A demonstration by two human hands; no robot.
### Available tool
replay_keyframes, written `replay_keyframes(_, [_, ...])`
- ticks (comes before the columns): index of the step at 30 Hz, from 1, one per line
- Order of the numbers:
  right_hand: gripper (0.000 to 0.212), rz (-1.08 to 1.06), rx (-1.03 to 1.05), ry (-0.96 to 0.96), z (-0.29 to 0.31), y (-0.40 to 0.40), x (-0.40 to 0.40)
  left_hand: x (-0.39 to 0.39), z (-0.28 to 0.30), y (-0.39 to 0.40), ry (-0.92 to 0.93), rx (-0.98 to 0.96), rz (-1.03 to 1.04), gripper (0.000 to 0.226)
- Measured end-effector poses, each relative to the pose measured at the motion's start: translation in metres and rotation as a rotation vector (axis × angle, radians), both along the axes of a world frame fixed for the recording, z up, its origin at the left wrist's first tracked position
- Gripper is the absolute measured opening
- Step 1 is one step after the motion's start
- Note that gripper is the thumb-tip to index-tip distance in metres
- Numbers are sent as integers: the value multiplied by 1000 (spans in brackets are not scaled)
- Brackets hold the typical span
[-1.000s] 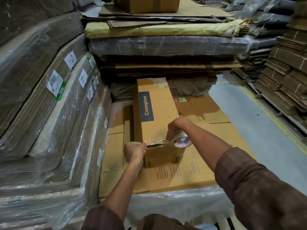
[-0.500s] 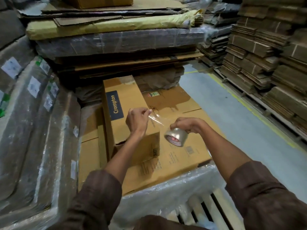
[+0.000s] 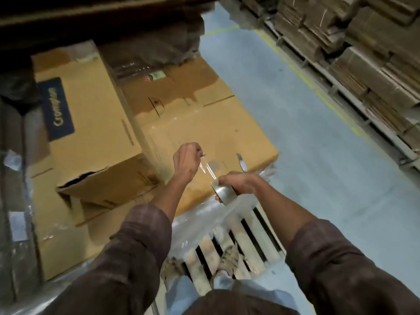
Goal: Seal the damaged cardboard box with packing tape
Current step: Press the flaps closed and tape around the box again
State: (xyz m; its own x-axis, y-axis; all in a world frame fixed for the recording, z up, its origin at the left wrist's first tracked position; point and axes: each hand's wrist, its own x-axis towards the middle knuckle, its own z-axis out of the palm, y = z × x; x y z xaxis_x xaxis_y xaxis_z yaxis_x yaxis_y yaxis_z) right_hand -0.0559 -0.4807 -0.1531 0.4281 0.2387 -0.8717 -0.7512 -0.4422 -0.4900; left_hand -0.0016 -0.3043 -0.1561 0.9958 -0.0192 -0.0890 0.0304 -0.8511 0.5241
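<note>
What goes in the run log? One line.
left hand pinches tape end | right hand grips roll | box torn, untaped

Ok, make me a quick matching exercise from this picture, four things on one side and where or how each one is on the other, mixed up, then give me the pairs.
Things:
1. tape roll
2. strip of clear tape
3. Crompton box
4. wooden pallet

States:
A. torn open at its near end
B. gripped in the right hand
C. stretched between the two hands, its end pinched by the left hand
D. slats showing below the hands

Pairs: 1-B, 2-C, 3-A, 4-D
</note>
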Motion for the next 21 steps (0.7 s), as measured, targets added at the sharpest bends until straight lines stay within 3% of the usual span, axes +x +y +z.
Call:
replay_keyframes(6, [21, 32, -21, 105, -88, 1, -12, -4, -102, -2, 200, 140, -99, 18])
replay_keyframes(9, [24, 46, -63, 113, -120, 5, -22, -10, -130, 0, 214, 263, -211, 7])
replay_keyframes(13, [40, 59, -57, 163, -149, 6, -32, -17, -150, 1, 192, 433, -345, 22])
replay_keyframes(21, [39, 6, -40, 201, -152, 10, -33, -22, -158, 6, 108, 634, -505, 27])
